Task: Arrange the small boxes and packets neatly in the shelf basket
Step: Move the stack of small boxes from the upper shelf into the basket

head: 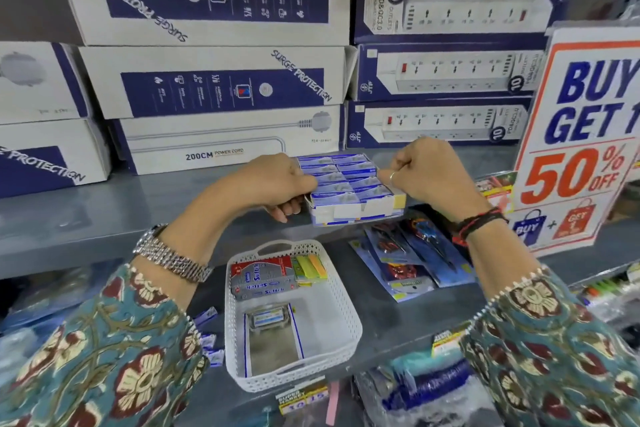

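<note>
Step in hand, by my read: getting the small blue boxes squared up in their carton tray (353,191) before it went to the basket. The tray sat centre frame on the upper shelf (104,204), its near edge at the shelf lip, packed w/ two rows of blue boxes.

Left hand (273,180) gripped the tray's left side, thumb on top, fingers (282,210) curled under the near-left corner. Right hand (426,170) was clenched at the tray's right edge, seemingly pinching the rim or a box there; exact contact hidden by the knuckles. Both wrists were raised, forearms reaching up and fwd from the lower corners of the frame.

White basket (294,315) stood below, lower centre, on the next shelf down, already holding red-and-grey packets (261,279) and green/yellow ones at its far end, plus a near-empty tray at its near end.

Next move prob. needs the tray kept level while lifted off and lowered, or the boxes spill. A few loose blue boxes (207,317) lay left of the basket.
</note>
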The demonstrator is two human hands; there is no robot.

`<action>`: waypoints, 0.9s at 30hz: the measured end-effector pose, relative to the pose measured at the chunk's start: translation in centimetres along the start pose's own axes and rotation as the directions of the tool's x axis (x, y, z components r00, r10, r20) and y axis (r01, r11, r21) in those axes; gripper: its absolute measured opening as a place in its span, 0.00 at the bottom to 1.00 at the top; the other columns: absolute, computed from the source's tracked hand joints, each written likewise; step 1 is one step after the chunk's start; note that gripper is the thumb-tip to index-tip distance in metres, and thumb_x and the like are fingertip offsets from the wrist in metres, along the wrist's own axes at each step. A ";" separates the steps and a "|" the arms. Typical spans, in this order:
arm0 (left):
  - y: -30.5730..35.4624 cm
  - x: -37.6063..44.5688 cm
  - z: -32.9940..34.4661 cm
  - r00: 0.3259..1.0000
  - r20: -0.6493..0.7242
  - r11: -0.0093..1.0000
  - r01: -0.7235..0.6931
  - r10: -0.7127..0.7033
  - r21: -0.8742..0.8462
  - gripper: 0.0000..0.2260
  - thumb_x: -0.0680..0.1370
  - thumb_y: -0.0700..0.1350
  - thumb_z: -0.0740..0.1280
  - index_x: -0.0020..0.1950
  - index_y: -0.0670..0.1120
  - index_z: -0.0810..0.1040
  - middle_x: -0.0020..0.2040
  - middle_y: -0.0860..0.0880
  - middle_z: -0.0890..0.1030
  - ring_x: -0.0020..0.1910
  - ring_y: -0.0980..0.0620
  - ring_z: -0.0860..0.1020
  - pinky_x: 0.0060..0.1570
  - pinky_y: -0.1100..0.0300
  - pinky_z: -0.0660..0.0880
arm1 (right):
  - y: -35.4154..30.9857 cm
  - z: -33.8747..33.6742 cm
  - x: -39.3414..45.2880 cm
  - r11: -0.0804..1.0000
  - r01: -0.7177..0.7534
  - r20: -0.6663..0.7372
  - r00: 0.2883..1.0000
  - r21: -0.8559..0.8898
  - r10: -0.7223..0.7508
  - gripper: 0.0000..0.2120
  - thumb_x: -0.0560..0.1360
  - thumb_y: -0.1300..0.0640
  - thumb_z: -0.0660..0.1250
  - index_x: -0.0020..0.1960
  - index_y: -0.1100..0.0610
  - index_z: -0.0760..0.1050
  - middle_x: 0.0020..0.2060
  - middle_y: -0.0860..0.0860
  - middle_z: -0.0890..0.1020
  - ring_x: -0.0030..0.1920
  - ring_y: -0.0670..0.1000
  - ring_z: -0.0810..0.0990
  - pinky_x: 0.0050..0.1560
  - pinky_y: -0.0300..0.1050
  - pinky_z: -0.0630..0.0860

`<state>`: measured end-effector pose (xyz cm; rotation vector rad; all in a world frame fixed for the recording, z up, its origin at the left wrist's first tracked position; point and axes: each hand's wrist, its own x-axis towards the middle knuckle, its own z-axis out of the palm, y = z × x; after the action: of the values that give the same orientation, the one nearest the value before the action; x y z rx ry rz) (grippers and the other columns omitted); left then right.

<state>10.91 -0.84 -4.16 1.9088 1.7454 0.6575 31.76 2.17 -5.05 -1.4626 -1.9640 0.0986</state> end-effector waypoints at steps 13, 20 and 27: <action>1.4 -6.0 8.7 0.961 0.151 0.972 -0.234 0.234 -0.017 0.10 0.74 0.43 0.63 0.34 0.41 0.75 0.25 0.50 0.78 0.24 0.53 0.78 0.29 0.55 0.80 | 4.7 -3.5 -12.6 0.990 -0.069 -0.063 0.996 -0.121 0.062 0.14 0.67 0.57 0.72 0.25 0.54 0.74 0.18 0.49 0.73 0.26 0.43 0.74 0.31 0.24 0.69; -5.8 -3.2 13.8 0.972 0.218 0.993 -0.105 0.091 0.052 0.11 0.75 0.41 0.62 0.32 0.43 0.72 0.29 0.49 0.80 0.21 0.58 0.75 0.20 0.65 0.70 | 8.3 6.2 -12.8 0.990 -0.120 0.053 0.991 -0.067 0.124 0.14 0.69 0.54 0.71 0.29 0.61 0.76 0.23 0.53 0.75 0.27 0.51 0.71 0.26 0.37 0.63; -13.5 0.5 17.7 0.976 0.193 0.984 0.072 -0.104 0.165 0.12 0.78 0.44 0.61 0.33 0.47 0.70 0.37 0.46 0.82 0.32 0.50 0.80 0.35 0.57 0.73 | 9.9 16.5 -10.4 0.989 -0.147 0.188 0.972 0.009 0.142 0.22 0.70 0.56 0.70 0.24 0.51 0.60 0.18 0.45 0.63 0.28 0.51 0.67 0.25 0.33 0.57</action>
<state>11.73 0.40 -26.34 1.9128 1.7837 0.2899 32.20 2.08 -26.96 -1.6314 -1.9926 0.3324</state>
